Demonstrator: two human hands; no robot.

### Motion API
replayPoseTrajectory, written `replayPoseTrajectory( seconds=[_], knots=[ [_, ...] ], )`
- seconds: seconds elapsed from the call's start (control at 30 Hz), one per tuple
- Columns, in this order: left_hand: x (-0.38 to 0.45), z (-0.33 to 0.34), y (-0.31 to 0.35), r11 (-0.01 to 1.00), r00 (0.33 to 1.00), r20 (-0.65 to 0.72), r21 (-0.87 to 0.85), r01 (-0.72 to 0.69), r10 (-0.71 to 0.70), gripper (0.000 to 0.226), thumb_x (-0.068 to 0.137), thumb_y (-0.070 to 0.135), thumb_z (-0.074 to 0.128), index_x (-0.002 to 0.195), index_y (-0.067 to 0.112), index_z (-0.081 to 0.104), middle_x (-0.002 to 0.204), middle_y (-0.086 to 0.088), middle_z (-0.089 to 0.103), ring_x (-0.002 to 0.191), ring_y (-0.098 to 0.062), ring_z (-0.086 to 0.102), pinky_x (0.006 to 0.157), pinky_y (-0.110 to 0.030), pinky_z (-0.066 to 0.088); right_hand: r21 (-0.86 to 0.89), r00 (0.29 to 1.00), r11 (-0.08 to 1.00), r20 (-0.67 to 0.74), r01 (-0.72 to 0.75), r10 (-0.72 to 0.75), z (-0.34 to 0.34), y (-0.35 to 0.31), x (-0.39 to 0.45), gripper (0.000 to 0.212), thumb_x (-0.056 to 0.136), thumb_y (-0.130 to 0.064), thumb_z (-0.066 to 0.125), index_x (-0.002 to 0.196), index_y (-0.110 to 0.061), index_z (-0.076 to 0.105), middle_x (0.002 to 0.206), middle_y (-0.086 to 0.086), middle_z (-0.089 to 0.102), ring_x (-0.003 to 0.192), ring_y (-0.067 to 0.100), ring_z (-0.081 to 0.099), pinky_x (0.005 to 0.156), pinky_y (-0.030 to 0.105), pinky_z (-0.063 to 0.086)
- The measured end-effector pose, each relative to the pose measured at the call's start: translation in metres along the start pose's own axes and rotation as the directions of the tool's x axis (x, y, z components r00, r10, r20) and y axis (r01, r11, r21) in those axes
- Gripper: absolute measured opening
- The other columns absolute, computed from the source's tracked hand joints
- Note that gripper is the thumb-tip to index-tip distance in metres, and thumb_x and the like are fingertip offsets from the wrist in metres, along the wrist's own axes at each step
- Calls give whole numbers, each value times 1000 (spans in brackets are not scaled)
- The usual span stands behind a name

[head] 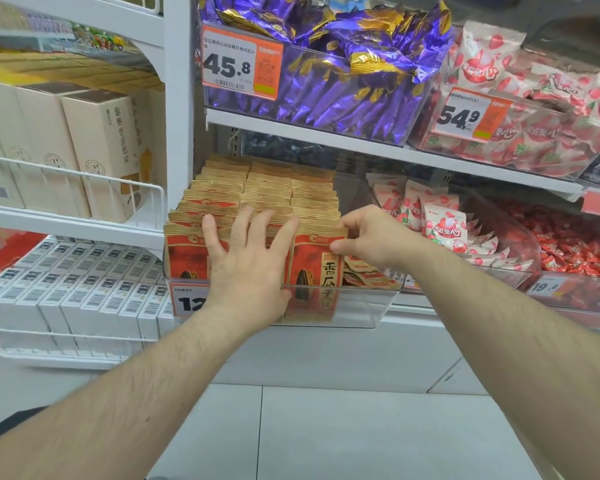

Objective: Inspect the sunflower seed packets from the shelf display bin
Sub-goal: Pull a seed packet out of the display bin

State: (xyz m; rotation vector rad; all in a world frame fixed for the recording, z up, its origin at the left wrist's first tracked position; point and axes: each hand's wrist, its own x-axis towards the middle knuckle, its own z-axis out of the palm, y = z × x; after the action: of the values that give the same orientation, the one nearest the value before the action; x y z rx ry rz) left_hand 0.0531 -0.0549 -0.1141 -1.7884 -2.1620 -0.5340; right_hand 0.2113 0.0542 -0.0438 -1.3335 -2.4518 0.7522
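Sitting upright in three tight rows, the sunflower seed packets are filling the left part of a clear display bin on the lower shelf, red and tan with a dark seed printed on the front. The left hand is lying flat against the front packets with its fingers straight and spread, covering most of the middle row. The right hand is pinching the top right corner of the front packet in the right row, thumb and fingers curled round the edge. A few loose packets are lying flat in the bin just beside that row, under the right wrist, probably the same kind but it's hard to tell. A price tag is showing on the bin's front, half hidden by the left hand. Purple candy bags are piling up in the bin above, and pink strawberry packs are sitting to the right.
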Motion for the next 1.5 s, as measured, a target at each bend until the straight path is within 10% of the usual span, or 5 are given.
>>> replayPoseTrajectory(
  seconds=[0.7,0.87,1.03,1.1,1.5],
  knots=[
    [3,-3,9,1000,1000,17,9,8,-8,88,79,54,70,144,46,12,157,-4,12,148,-30,-4,107,-72,-12,-183,988,983,148,-24,52,-24,6,3,33,84,-1,58,96,-26,76,88,-8,75,80,17,70,69,41,61],
    [5,-1,9,1000,1000,10,-9,8,-8,88,77,56,70,142,47,12,156,-3,13,148,-29,-2,106,-72,-14,-848,975,513,205,133,86,-14,24,22,31,83,-22,62,112,-34,62,95,-10,64,108,19,49,114,57,17],
    [7,1,7,1000,1000,13,-21,-5,6,90,74,63,69,140,47,10,155,-2,13,148,-29,-3,105,-71,-17,-822,959,559,233,106,161,2,28,39,25,84,-23,67,107,-29,62,87,-7,65,95,19,62,111,50,36],
    [8,2,6,1000,1000,11,-22,-9,9,91,75,63,70,139,47,8,155,-1,12,148,-28,-4,105,-71,-18,-826,961,552,233,113,151,7,31,43,30,88,-17,58,114,-32,61,97,-7,69,104,21,62,118,55,18],
    [9,1,7,1000,1000,23,-12,21,-20,92,73,64,72,141,48,12,154,0,13,148,-27,-6,104,-68,-22,-877,994,475,-105,-79,-29,-2,34,34,9,89,-27,58,90,-30,66,82,-8,64,99,21,56,113,55,16]
  ],
)
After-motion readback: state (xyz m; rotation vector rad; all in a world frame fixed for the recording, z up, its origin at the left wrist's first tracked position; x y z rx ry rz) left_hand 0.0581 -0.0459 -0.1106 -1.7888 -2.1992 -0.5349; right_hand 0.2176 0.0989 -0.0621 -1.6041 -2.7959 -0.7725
